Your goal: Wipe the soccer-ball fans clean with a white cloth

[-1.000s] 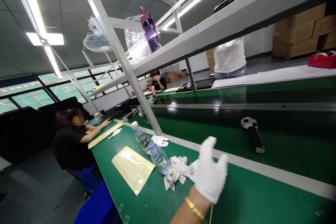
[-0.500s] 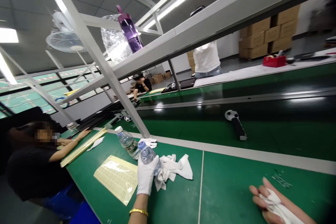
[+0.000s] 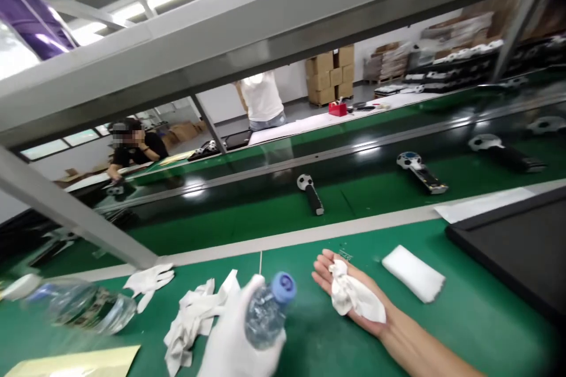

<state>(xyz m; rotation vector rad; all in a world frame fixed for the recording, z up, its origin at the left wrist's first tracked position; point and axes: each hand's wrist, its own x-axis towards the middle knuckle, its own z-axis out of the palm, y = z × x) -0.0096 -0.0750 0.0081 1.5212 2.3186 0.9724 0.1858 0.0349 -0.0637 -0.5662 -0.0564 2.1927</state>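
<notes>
My left hand [image 3: 234,339], in a white glove, is closed around a small clear plastic water bottle [image 3: 266,313] with a blue cap. The bottle is tilted above the green tabletop. My right hand [image 3: 370,286] is bare and palm up, holding a crumpled white cloth [image 3: 354,297] in its palm. More crumpled white cloth [image 3: 192,312] lies just left of my gloved hand. Farther left are a white glove [image 3: 150,283] and a larger water bottle [image 3: 91,306] with a white cap, blurred and leaning in the picture.
Black-handled devices with football-patterned heads, one [image 3: 312,193] nearest the middle, lie on the green conveyor [image 3: 247,221]. A folded white pad [image 3: 414,273] and a black tray [image 3: 513,247] are to the right. A yellow sheet [image 3: 75,365] lies lower left. A metal post [image 3: 84,218] rises left. Two people are beyond.
The view has swung right. My left hand has lifted the small bottle off the table beside the cloth. My right hand has turned palm up and its fingers have opened out under the cloth.
</notes>
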